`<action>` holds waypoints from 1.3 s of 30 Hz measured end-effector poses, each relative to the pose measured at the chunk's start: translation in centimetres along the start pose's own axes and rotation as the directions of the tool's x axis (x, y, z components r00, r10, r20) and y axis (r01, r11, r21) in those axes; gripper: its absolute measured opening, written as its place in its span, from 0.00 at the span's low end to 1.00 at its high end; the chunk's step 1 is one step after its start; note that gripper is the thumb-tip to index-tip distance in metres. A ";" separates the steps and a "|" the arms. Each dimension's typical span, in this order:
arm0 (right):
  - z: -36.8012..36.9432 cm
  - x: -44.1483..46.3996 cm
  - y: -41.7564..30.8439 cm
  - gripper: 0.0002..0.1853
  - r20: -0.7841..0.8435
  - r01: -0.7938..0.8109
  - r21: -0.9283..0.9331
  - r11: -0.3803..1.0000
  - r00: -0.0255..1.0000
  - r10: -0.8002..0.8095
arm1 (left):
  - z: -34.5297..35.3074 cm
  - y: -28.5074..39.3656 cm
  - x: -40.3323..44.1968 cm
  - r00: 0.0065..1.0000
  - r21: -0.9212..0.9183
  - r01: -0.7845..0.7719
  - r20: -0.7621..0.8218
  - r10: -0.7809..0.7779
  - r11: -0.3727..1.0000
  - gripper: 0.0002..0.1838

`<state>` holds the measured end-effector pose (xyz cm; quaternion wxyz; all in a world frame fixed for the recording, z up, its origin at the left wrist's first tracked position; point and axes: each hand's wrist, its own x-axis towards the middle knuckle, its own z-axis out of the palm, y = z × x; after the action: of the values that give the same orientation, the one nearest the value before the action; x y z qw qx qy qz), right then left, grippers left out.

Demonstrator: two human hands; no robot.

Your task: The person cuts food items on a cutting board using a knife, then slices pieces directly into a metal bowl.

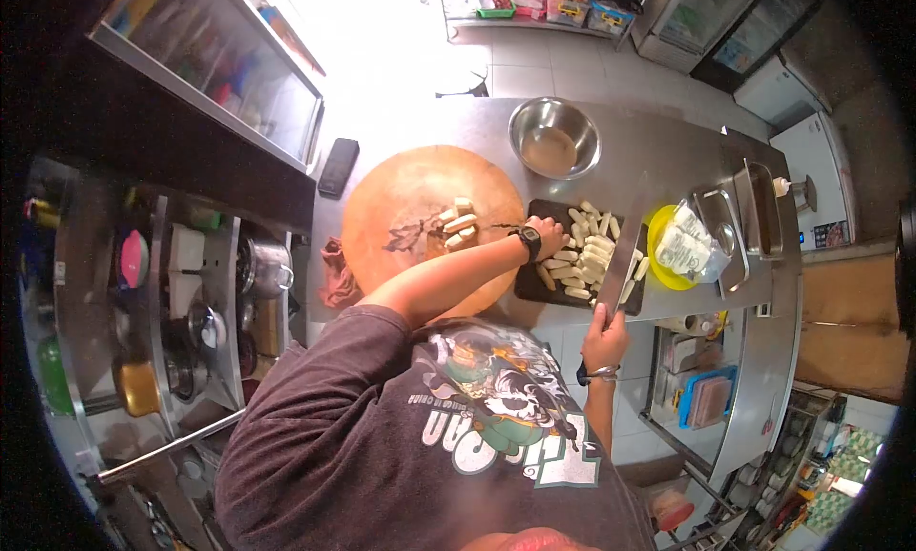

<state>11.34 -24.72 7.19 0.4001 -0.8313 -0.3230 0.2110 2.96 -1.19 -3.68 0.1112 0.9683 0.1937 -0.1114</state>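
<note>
Pieces of pale, finger-shaped food [593,256] lie in a black rectangular tray [526,287], mostly right of the left hand [548,234], whose grip is unclear; apart from it, the right hand [605,336] clamps a broad steel knife [621,269], blade pointing away over them.

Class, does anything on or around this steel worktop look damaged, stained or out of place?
The round orange-brown wooden board has dark, jagged patches near its middle, perhaps damage or staining, unlike the paler wood around them.
</note>
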 end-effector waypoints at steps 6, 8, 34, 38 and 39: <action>1.2 1.1 1.2 0.17 -0.035 0.202 -0.044 0.978 0.978 -0.204 | -0.6 -0.5 -0.6 0.998 -0.068 -0.003 -0.058 0.000 0.998 0.15; 1.1 1.0 0.2 0.16 0.002 0.129 -0.048 0.991 0.992 -0.129 | -0.9 -1.0 -0.8 0.993 -0.141 -0.051 -0.111 0.035 0.989 0.22; 14.2 -0.6 -7.3 0.10 0.727 0.611 -0.240 0.755 0.628 -0.277 | 1.4 -5.3 -25.8 0.574 -0.535 0.130 -0.646 -0.503 0.835 0.20; 13.9 -0.9 -7.3 0.09 0.713 0.613 -0.278 0.739 0.648 -0.269 | 1.0 -5.4 -24.8 0.552 -0.561 0.148 -0.637 -0.538 0.815 0.18; 13.8 -1.1 -7.2 0.09 0.705 0.614 -0.281 0.738 0.654 -0.275 | 1.1 -5.5 -25.3 0.529 -0.535 0.118 -0.679 -0.509 0.836 0.20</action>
<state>-0.53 -14.83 4.96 0.0825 -0.6762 -0.6794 0.2726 -22.20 -5.36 0.85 0.1976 0.8098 0.4175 0.3617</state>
